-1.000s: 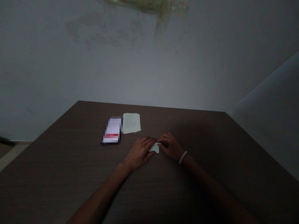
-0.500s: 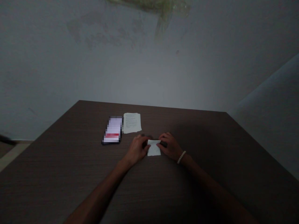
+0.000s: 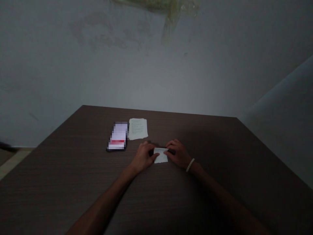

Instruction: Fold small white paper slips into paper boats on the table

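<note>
A small piece of white paper point(image 3: 160, 158) lies low on the table between my hands, its far edge a straight fold-like line and its near edge slightly ragged. My left hand point(image 3: 144, 156) grips its left side, the thumb on top and the fingers curled behind the far edge. From the other side, my right hand point(image 3: 178, 153) pinches the upper right corner in the same way. A beaded bracelet point(image 3: 190, 165) circles my right wrist. The fingertips behind the paper are partly hidden.
Behind my left hand, a stack of printed paper sheets point(image 3: 138, 129) lies on the dark wooden table point(image 3: 156, 195). Left of the stack is a phone point(image 3: 118, 136) with its lit screen blurred out. A stained wall point(image 3: 156, 75) stands beyond the table's far edge.
The paper's far edge has come slightly nearer to me, so less of its face shows. My left thumb has slid a little to the right over it. Stack and phone are unmoved.
</note>
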Action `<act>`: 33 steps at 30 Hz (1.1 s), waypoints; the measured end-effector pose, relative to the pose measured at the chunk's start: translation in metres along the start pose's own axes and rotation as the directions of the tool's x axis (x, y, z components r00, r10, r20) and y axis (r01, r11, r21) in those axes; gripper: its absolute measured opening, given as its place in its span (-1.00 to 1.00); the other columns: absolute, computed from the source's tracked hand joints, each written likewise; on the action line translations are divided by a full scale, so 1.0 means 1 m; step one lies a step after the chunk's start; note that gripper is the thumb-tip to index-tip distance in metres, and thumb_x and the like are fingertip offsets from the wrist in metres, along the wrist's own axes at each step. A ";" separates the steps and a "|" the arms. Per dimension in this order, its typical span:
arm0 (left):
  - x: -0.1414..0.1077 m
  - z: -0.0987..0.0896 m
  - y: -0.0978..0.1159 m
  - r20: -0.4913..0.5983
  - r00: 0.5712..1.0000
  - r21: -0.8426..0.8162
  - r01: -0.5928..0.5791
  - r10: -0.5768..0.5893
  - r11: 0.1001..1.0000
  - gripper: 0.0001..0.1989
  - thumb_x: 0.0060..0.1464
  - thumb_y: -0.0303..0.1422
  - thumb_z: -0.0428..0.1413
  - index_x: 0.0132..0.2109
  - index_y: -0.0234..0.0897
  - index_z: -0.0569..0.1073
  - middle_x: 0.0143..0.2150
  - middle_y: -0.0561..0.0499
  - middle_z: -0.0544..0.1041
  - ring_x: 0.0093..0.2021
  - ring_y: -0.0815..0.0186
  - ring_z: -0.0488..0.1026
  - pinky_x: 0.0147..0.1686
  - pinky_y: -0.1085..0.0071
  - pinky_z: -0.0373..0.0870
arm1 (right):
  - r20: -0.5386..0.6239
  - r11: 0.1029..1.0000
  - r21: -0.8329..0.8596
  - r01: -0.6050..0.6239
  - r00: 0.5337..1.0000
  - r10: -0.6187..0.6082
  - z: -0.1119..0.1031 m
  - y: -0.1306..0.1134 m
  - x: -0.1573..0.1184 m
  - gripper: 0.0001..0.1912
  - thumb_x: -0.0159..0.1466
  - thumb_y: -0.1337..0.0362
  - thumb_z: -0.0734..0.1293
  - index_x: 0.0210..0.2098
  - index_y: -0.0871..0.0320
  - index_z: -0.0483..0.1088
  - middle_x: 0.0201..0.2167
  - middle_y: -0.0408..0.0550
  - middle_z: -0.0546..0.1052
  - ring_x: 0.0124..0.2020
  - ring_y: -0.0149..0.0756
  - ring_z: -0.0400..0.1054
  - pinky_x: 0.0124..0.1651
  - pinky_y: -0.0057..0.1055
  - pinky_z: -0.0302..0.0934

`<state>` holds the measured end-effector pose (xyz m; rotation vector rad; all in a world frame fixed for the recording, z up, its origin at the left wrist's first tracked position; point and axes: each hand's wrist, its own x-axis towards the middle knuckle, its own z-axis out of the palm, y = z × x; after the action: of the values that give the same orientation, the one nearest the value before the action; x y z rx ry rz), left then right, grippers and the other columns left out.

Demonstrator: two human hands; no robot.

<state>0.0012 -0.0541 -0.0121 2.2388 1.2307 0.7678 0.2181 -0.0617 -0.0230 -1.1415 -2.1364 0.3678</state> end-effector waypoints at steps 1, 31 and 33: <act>0.000 0.000 0.000 0.009 1.000 0.001 -0.007 0.007 1.000 -0.91 0.02 -0.40 0.23 -0.26 -0.26 0.55 -0.32 -0.01 0.50 -0.25 0.22 0.39 -0.21 0.31 0.27 | 0.002 1.000 0.000 -0.002 1.000 0.002 0.000 -0.001 0.000 -0.91 0.14 0.40 0.45 -0.40 0.14 0.44 -0.30 -0.06 0.50 -0.22 -0.23 0.30 -0.13 -0.27 0.21; 0.000 0.000 -0.001 -0.066 0.997 0.044 -0.034 0.036 0.998 -0.87 0.07 -0.48 0.18 -0.44 -0.30 0.51 -0.38 -0.03 0.51 -0.26 0.21 0.33 -0.23 0.29 0.29 | 0.056 0.997 -0.077 0.023 0.998 -0.019 -0.003 -0.003 -0.002 -0.96 0.21 0.36 0.41 -0.37 0.16 0.45 -0.27 -0.03 0.51 -0.20 -0.22 0.29 -0.12 -0.26 0.23; 0.000 0.001 -0.002 -0.070 0.997 0.040 -0.036 0.038 0.999 -0.89 0.06 -0.48 0.17 -0.43 -0.30 0.51 -0.36 -0.03 0.52 -0.26 0.22 0.34 -0.22 0.29 0.30 | 0.051 0.997 -0.078 0.025 0.998 -0.021 -0.004 -0.002 -0.002 -0.95 0.21 0.35 0.40 -0.38 0.16 0.45 -0.27 -0.03 0.51 -0.20 -0.22 0.29 -0.11 -0.26 0.23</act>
<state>0.0006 -0.0530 -0.0135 2.2892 1.2501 0.8511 0.2199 -0.0646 -0.0202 -1.1617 -2.2234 0.3068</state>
